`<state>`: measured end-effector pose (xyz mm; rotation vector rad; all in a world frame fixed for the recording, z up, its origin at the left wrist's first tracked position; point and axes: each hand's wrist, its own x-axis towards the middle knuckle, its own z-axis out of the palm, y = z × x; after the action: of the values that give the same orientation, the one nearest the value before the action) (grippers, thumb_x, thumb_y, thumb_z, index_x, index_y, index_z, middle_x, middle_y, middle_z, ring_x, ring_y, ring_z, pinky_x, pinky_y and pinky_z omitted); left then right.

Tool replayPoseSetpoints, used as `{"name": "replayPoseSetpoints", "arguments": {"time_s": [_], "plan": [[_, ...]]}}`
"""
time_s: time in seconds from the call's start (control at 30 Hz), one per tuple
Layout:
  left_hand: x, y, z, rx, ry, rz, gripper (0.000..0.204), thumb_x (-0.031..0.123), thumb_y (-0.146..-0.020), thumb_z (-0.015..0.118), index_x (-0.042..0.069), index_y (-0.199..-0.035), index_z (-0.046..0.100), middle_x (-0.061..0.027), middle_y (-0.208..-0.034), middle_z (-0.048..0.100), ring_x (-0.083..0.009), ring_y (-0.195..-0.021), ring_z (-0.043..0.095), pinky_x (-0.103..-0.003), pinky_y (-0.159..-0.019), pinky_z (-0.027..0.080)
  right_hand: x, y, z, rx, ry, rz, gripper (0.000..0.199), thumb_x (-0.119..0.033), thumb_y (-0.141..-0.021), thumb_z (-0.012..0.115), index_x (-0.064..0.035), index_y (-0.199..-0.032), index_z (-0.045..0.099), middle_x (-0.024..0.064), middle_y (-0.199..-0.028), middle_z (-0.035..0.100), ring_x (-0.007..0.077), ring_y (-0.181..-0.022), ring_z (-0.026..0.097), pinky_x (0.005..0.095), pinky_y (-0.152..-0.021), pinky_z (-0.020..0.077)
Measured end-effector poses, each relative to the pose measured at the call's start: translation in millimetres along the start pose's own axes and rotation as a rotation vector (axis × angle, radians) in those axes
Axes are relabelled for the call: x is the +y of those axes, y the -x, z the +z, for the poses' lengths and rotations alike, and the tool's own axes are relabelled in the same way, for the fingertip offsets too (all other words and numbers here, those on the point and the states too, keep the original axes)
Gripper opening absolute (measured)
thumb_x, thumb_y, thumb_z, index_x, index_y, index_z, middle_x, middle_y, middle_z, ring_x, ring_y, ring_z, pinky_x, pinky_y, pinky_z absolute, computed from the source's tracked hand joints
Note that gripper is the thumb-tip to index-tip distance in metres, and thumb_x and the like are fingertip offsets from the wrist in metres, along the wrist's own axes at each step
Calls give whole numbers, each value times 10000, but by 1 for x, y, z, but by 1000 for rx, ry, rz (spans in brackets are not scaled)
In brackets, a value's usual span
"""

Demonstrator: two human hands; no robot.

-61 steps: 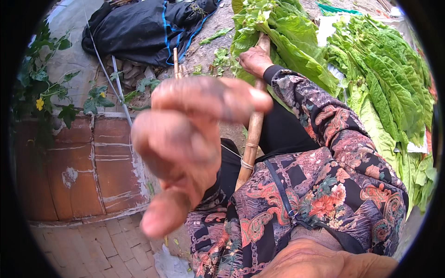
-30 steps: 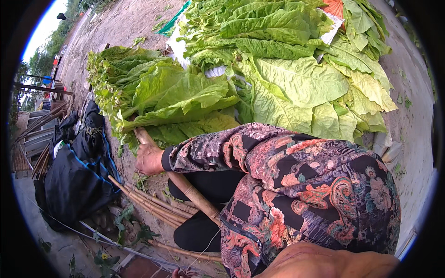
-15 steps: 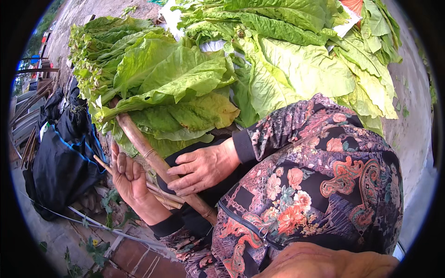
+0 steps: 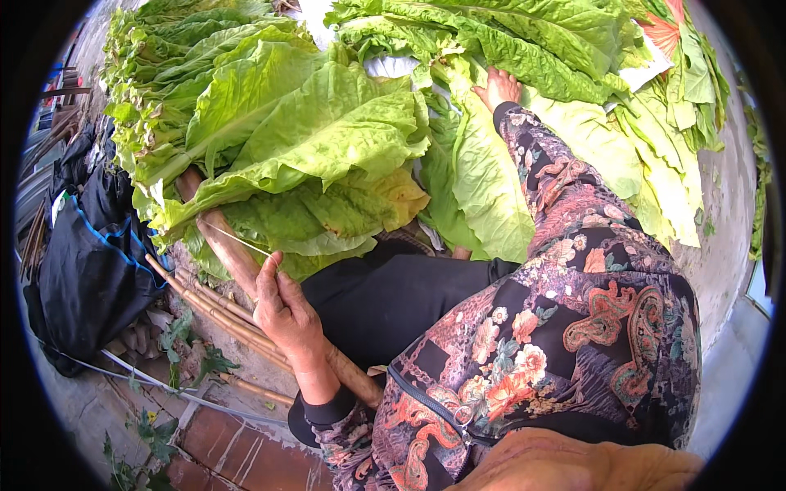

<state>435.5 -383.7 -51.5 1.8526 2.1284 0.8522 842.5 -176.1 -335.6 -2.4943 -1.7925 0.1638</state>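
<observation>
My left hand (image 4: pixel 288 315) is closed, pinching a thin pale string (image 4: pixel 241 239) between thumb and fingertips. The string runs taut to a wooden pole (image 4: pixel 229 250), which slants from my lap up under a thick bundle of large green tobacco leaves (image 4: pixel 270 123). The bundle's stalk ends point left. My right arm stretches forward, and my right hand (image 4: pixel 497 88) lies on a second pile of tobacco leaves (image 4: pixel 491 172), fingers apart and slightly bent. Whether a leaf stalk lies beneath those fingers is hidden.
Several thin bamboo sticks (image 4: pixel 217 311) lie left of my lap. Beyond them is a black bag with blue trim (image 4: pixel 102 262). More leaves (image 4: pixel 508 41) are heaped at the back, near a red-orange fan-shaped thing (image 4: pixel 660 34). Weeds (image 4: pixel 160 434) grow at lower left.
My right hand has left the pole and reached forward onto the leaf pile. My left hand has come right, over the pole, and the thin stick seen beside it no longer shows there.
</observation>
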Motion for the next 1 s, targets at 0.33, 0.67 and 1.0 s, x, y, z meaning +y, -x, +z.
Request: {"name": "replayPoseSetpoints", "arguments": {"time_s": [0.33,0.67,1.0], "plan": [[3,0,2,28,145,-33,240,53,-928,508,18,-1141,613,-45,-715,603,-83,-509,443,-237,-477,363,-8,30,-114,-207,-781,-226,302,-239,-828,595,12,-990,639,141,-973,593,256,-900,588,374,-816,468],[-7,2,-5,2,135,-51,249,17,-907,518,15,-1141,604,-70,-801,653,-94,-516,461,-235,-505,399,-49,-4,-18,-146,-48,-181,392,-273,-765,683,-4,-1023,562,231,-1062,555,374,-917,627,464,-778,514],[-4,19,-38,-5,225,-17,215,-14,-843,577,-13,-1050,630,-103,-747,605,-179,-602,556,-269,-590,451,-65,121,-105,-231,-895,-359,438,-91,-791,589,-19,-1205,463,187,-1111,601,317,-1035,582,370,-905,443]]}}
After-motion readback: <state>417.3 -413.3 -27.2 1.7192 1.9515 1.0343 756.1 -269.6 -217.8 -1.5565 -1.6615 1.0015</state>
